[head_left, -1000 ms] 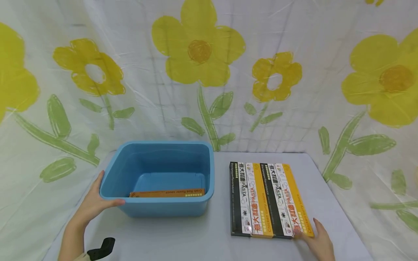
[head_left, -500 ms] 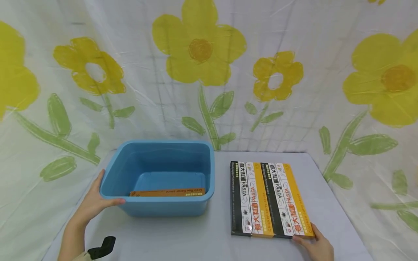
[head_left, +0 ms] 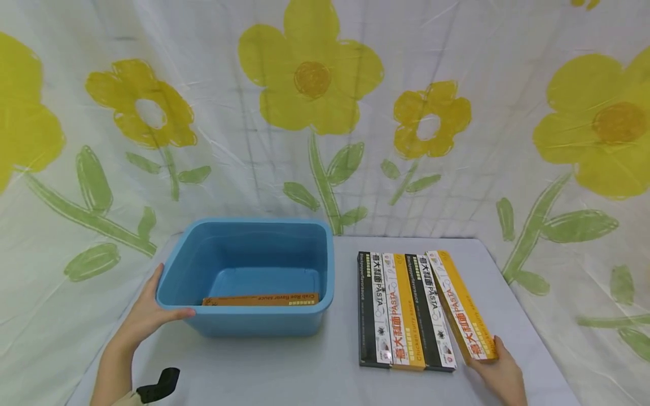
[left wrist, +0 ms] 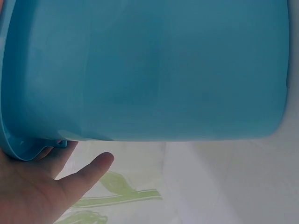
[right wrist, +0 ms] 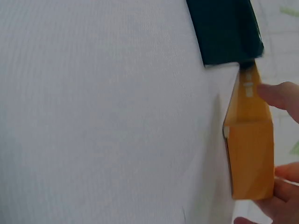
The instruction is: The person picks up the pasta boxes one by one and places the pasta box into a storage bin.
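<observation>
A blue plastic tub [head_left: 254,324] stands on the left of the table. My left hand [head_left: 144,316] holds its near left corner, thumb along the near side and fingers along the left side. In the left wrist view, some fingers [left wrist: 84,179] pass under the rim. My right hand [head_left: 500,372] grips the near end of a yellow-and-white pasta box [head_left: 462,307], thumb on one side and fingers on the other. This box angles away from the row of pasta boxes [head_left: 398,321], its near end raised. In the right wrist view, its orange end [right wrist: 252,161] faces the camera.
An orange-brown box [head_left: 261,300] marked "Crab Roe flavor sauce" lies inside the tub along the near wall. Black and yellow pasta boxes lie side by side on the white table [head_left: 284,372]. Behind hangs a flower-printed curtain [head_left: 218,101].
My right hand closed on the rightmost yellow pasta box, then swung and lifted its near end rightward, opening a gap beside the black box. My left hand and the tub stayed put.
</observation>
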`<state>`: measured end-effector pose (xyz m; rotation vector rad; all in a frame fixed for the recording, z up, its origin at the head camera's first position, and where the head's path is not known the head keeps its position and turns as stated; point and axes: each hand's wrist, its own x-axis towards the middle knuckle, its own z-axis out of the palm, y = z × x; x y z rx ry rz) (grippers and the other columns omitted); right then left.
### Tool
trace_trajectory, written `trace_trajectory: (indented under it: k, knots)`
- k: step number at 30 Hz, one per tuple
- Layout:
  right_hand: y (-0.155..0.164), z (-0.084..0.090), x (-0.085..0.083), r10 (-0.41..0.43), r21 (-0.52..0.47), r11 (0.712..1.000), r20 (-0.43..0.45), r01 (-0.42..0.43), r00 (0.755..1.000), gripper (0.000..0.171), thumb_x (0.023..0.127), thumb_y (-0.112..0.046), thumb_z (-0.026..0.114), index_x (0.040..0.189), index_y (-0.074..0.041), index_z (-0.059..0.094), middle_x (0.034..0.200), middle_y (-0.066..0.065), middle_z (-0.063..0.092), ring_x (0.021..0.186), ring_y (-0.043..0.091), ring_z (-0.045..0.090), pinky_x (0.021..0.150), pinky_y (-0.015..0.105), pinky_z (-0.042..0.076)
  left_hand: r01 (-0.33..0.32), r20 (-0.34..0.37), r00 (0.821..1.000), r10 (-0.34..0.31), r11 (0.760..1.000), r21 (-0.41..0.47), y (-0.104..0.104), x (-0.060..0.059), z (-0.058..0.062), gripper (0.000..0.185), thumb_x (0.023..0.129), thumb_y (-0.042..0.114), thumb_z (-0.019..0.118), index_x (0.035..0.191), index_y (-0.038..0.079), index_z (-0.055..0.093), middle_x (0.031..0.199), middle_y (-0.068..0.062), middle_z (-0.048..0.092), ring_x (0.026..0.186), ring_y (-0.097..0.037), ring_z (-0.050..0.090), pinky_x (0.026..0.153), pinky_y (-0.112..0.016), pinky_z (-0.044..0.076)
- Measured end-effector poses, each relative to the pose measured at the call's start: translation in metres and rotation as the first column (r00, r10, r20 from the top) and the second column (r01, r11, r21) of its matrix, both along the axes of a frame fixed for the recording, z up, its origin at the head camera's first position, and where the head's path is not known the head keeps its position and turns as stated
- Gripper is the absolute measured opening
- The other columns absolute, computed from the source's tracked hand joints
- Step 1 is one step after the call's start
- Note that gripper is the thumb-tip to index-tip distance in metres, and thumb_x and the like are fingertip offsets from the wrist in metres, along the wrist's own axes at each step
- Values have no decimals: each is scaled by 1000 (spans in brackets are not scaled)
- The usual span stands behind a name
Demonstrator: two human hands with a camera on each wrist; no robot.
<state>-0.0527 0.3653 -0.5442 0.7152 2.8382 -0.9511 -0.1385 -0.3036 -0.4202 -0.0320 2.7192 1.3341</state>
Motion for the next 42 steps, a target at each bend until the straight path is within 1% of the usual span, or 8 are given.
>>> trace_trajectory:
  k: [4, 10, 16, 22, 29, 36, 39, 42]
  knots:
    - [-8, 1, -10, -19, 38, 999, -32, 21, 999, 116, 77, -47, 77, 141, 25, 12, 136, 49, 25, 124, 61, 32, 102, 64, 31, -1, 12, 1000, 1, 1000, 6, 0, 0, 0, 125, 79, 24, 79, 150, 4, -21, 149, -43, 0, 128, -64, 19, 95, -76, 28]
    - [-12, 2, -17, -72, 53, 996, -94, 78, 993, 97, 76, -42, 79, 136, 21, 34, 130, 44, 40, 110, 58, 47, 90, 62, 41, 9, 11, 1000, -9, 1000, 16, -1, 1, -1, 123, 80, 24, 78, 151, 4, -21, 149, -43, 0, 128, -64, 19, 94, -75, 30]
    - [-15, 2, -19, -174, -30, 985, -84, 172, 981, 95, 72, -38, 82, 136, 18, 38, 131, 42, 41, 113, 58, 44, 93, 62, 36, 7, 5, 1000, -7, 1000, 13, -2, 2, 0, 123, 80, 24, 79, 150, 3, -20, 149, -43, 1, 128, -64, 19, 95, -76, 29]
    - [-19, 5, -21, -295, -129, 951, -108, 280, 949, 90, 71, -28, 81, 141, 10, 38, 135, 40, 39, 118, 56, 39, 97, 61, 29, -5, 11, 1000, 6, 1000, -10, -1, 1, 0, 124, 79, 27, 79, 151, 3, -19, 149, -42, 2, 128, -63, 21, 95, -75, 31]
    - [-18, 20, -18, -377, -202, 916, -129, 348, 917, 89, 74, -22, 81, 145, 6, 35, 140, 37, 37, 124, 52, 35, 100, 59, 25, -8, 7, 1000, 8, 1000, -14, 0, 1, -1, 124, 79, 27, 79, 151, 2, -19, 150, -42, 3, 128, -63, 21, 95, -75, 30]
    - [-17, 44, -19, -432, -288, 880, -153, 378, 889, 91, 74, -20, 81, 149, 1, 32, 143, 34, 36, 125, 47, 32, 99, 57, 25, -2, 8, 1000, 2, 1000, -5, -1, 1, -1, 124, 79, 28, 79, 151, 4, -20, 150, -42, 2, 129, -63, 20, 95, -75, 30]
    - [-17, 55, -19, -427, -301, 880, -165, 367, 889, 92, 73, -19, 82, 149, 0, 34, 144, 34, 36, 124, 45, 34, 93, 51, 30, 0, 13, 1000, 0, 1000, 0, -2, 1, -1, 124, 79, 28, 79, 151, 4, -20, 150, -42, 1, 128, -63, 20, 95, -75, 30]
    - [-19, 65, -19, -422, -312, 881, -175, 357, 890, 92, 73, -17, 83, 149, -1, 34, 145, 32, 36, 124, 42, 37, 87, 40, 34, 2, 12, 1000, -2, 1000, 4, -2, 1, -1, 124, 80, 28, 79, 151, 3, -20, 150, -42, 1, 128, -63, 20, 95, -75, 29]
